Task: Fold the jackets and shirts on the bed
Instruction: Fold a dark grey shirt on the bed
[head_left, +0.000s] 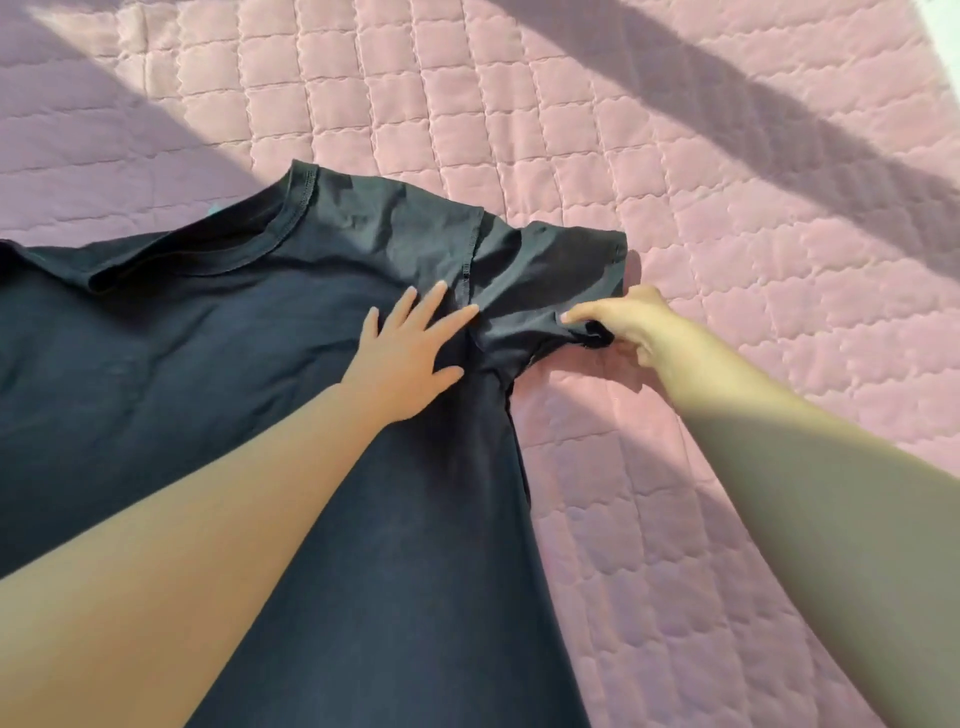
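A dark navy t-shirt (208, 364) lies spread on the pink quilted bed (675, 156), its round neckline toward the upper left. My left hand (410, 353) presses flat with straight fingers on the shirt's body next to the shoulder seam. The short sleeve (550, 270) sticks out to the right, wrinkled. My right hand (623, 322) pinches the sleeve's hem edge between thumb and fingers, just off the shirt's right side.
The pink quilt covers the whole view, with broad shadow bands across the top left and upper right. A pale strip shows past the bed's edge at the far top right corner (943, 21).
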